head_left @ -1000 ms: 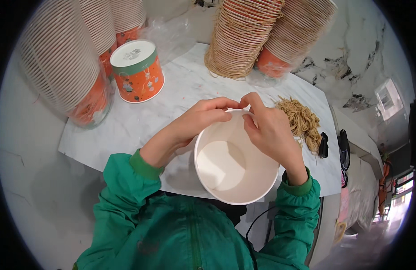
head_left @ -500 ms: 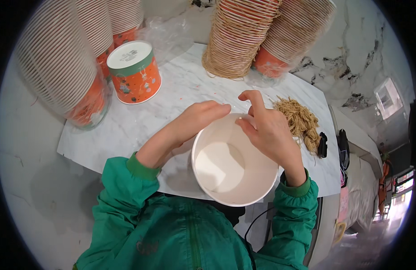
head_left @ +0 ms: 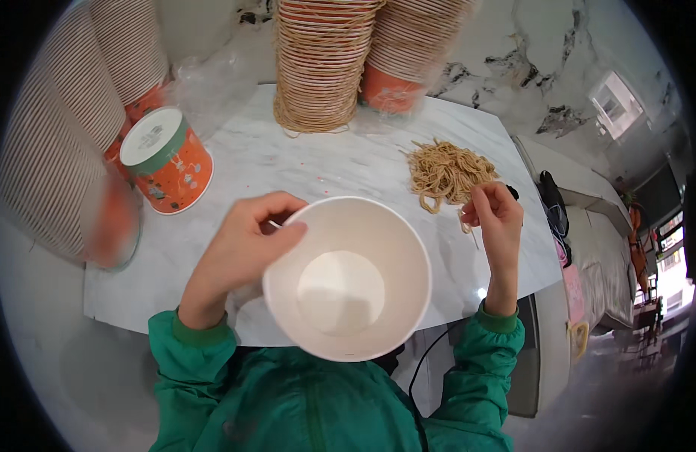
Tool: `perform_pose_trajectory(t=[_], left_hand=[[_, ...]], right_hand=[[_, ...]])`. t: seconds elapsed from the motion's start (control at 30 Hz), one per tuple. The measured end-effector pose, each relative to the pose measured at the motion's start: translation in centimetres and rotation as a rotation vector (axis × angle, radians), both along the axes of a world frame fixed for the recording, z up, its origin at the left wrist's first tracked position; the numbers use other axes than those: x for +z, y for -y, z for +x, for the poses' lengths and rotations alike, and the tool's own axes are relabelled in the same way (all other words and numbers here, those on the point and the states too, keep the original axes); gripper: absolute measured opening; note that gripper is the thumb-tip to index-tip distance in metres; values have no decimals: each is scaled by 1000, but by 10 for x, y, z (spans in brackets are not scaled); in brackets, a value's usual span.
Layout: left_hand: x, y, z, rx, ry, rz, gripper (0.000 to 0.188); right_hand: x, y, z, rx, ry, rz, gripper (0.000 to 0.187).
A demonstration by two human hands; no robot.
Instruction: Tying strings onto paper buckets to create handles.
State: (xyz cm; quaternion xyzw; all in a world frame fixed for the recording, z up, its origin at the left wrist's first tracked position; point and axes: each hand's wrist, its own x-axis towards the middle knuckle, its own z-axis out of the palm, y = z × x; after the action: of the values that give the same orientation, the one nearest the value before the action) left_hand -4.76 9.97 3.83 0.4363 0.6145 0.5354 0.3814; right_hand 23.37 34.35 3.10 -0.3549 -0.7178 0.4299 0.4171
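Left hand (head_left: 246, 252) clamps white paper cup (head_left: 348, 277) rim; right hand (head_left: 497, 218) pinches, probably, band from rubber band pile (head_left: 447, 172). Next: stretch band over rim.

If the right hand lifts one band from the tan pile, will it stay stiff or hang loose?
Probably loose: the pile of rubber bands lies in tangled curls. Likely very light; the right hand pinches one thin strand with its fingertips. Neighbours may snag and lift along.
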Motion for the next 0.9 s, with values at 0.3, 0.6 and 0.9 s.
perform_pose_trajectory(t=[0.3, 0.6, 0.9], left_hand=[[-2, -3, -64, 423, -95, 105, 21], [-28, -27, -57, 665, -101, 341, 29], [-15, -14, -44, 782, -174, 629, 22]], right_hand=[[-71, -56, 51, -312, 504, 428, 10], [-70, -84, 23, -237, 273, 437, 6], [-61, -98, -29, -338, 541, 796, 13]])
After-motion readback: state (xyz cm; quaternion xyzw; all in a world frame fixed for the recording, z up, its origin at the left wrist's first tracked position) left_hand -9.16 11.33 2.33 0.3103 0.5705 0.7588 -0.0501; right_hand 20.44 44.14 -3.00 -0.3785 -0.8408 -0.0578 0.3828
